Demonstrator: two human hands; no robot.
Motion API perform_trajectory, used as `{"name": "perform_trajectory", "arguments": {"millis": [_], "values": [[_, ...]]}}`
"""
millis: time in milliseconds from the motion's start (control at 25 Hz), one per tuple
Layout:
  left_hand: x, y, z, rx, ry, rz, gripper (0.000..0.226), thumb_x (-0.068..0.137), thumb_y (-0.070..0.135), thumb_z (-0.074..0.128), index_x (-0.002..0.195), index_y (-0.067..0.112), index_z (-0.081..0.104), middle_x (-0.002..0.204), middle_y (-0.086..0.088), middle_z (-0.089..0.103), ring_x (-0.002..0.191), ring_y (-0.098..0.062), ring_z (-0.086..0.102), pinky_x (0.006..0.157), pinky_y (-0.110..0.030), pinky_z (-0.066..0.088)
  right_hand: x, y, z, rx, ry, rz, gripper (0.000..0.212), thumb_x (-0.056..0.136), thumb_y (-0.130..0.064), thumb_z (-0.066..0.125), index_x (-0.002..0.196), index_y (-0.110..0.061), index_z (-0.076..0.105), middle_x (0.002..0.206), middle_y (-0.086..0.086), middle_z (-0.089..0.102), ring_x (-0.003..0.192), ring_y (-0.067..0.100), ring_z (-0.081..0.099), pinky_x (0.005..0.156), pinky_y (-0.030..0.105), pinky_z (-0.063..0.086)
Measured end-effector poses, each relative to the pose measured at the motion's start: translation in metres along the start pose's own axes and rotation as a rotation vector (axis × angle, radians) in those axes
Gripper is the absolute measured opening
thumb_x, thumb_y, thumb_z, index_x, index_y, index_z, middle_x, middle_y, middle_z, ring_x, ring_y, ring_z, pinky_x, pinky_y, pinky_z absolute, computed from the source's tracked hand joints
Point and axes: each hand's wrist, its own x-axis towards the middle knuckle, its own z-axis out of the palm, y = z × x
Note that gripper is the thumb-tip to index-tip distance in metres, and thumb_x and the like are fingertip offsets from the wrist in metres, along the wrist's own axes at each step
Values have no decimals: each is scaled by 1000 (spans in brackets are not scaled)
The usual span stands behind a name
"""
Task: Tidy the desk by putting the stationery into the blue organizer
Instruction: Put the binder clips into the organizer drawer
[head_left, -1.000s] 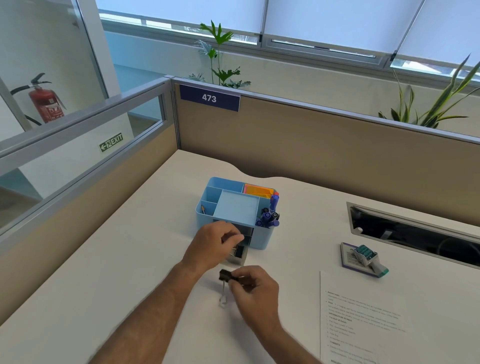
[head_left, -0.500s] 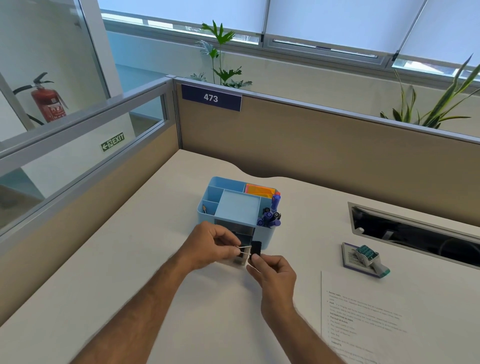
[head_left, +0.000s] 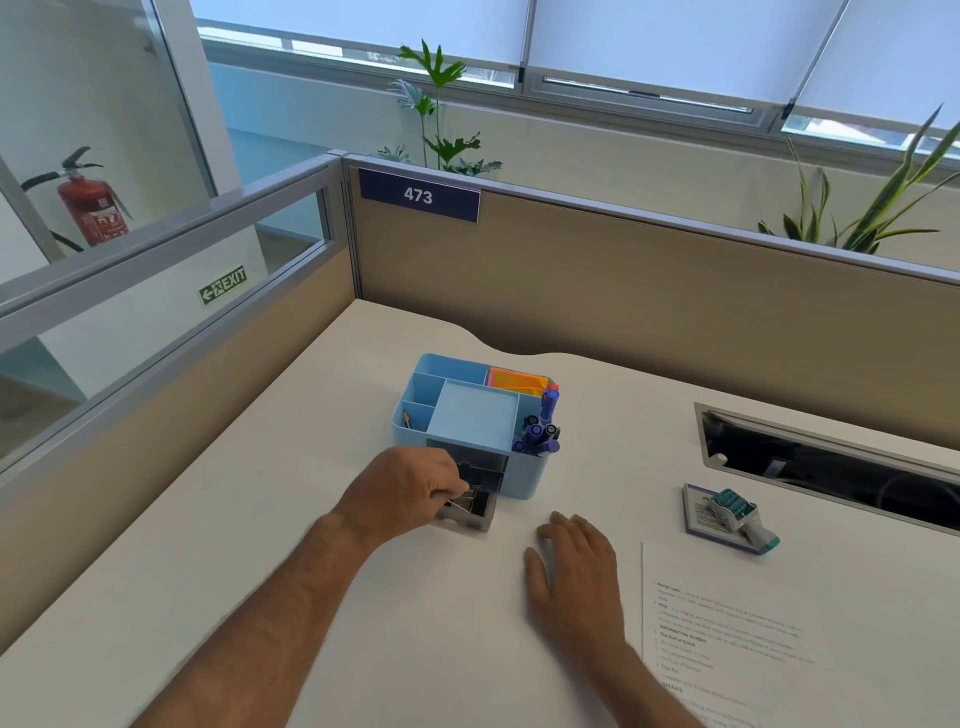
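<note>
The blue organizer (head_left: 527, 475) stands mid-desk with purple pens (head_left: 540, 434) at its right, orange sticky notes (head_left: 517, 381) at the back and a pencil (head_left: 407, 419) in a left slot. Its grey drawer (head_left: 475, 514) is pulled out toward me. My left hand (head_left: 402, 493) is at the drawer, fingers curled, pinching the wire handle of a black binder clip (head_left: 479, 501) that sits in the drawer. My right hand (head_left: 574, 569) lies flat on the desk, fingers straight, holding nothing.
A teal-and-white stamp (head_left: 740, 514) rests on a purple-edged pad (head_left: 698, 517) at the right. A printed sheet (head_left: 779, 639) lies at front right. A cable slot (head_left: 831, 467) opens in the desk at right. Partition walls (head_left: 623, 291) close off the back and left.
The binder clip passed from my right hand to my left and went down into the drawer. My right hand let go and dropped flat onto the desk.
</note>
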Motion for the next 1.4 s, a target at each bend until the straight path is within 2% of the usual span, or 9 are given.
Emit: {"name": "perform_trajectory", "arguments": {"millis": [280, 360, 560, 680, 760, 880, 1160, 1280, 1400], "values": [[6, 1, 18, 133, -93, 36, 17, 67, 6, 86, 75, 19, 78, 72, 4, 72, 58, -12, 65, 54, -22, 57, 0, 0, 0, -56, -4, -43, 30, 83, -38, 48, 102, -21, 64, 123, 2, 64, 119, 27, 53, 104, 37, 30], [9, 0, 23, 181, -172, 2, 18, 69, 7, 86, 80, 20, 79, 78, 5, 72, 62, -13, 66, 58, -20, 54, 1, -1, 1, -67, -8, -49, 31, 83, -38, 48, 103, -21, 64, 124, 2, 64, 120, 27, 53, 104, 37, 30], [16, 1, 26, 245, -367, -124, 23, 91, 14, 62, 109, 23, 73, 106, 1, 71, 94, -18, 65, 81, -26, 54, 2, 1, 2, -97, -34, -55, 34, 85, -39, 46, 107, -21, 64, 128, 2, 62, 123, 27, 51, 107, 37, 28], [12, 4, 23, 183, -318, -163, 21, 93, 24, 59, 109, 23, 72, 103, 0, 72, 94, -19, 63, 78, -25, 51, 0, -1, 4, -143, -77, -70, 54, 91, -51, 36, 129, -18, 56, 145, 3, 49, 137, 28, 39, 113, 40, 15], [6, 6, 18, 155, -218, -128, 26, 86, 40, 66, 104, 23, 73, 95, 2, 72, 88, -16, 62, 73, -27, 52, 0, -4, 5, -170, -129, -97, 75, 92, -66, 23, 150, -17, 31, 159, 3, 20, 148, 23, 13, 117, 43, 0], [1, 4, 17, 284, -100, -36, 47, 67, 55, 78, 100, 23, 71, 90, 6, 70, 84, -14, 60, 71, -29, 52, 3, -6, 2, -230, -214, -107, 88, 88, -77, 8, 153, -19, -6, 159, 0, -17, 146, 18, -21, 118, 46, -10], [4, 6, 19, 470, -5, -55, 86, 60, 56, 81, 132, 20, 50, 131, -7, 52, 121, -28, 48, 100, -45, 43, 3, -8, 2, -257, -252, -88, 89, 87, -78, 7, 153, -20, -9, 160, 1, -16, 145, 17, -25, 117, 47, -11], [10, 6, 21, 487, -4, -60, 84, 59, 54, 84, 129, 18, 53, 127, -7, 57, 118, -28, 52, 100, -47, 45, 3, -7, 0, -251, -259, -83, 88, 87, -78, 7, 152, -20, -10, 160, 1, -17, 144, 16, -26, 117, 47, -11], [18, 4, 22, 471, -14, -91, 74, 56, 49, 88, 118, 20, 58, 114, -5, 64, 106, -26, 59, 88, -41, 51, 3, -9, -2, -249, -266, -80, 88, 87, -78, 6, 152, -21, -10, 160, 0, -17, 144, 15, -27, 117, 47, -11]]}}
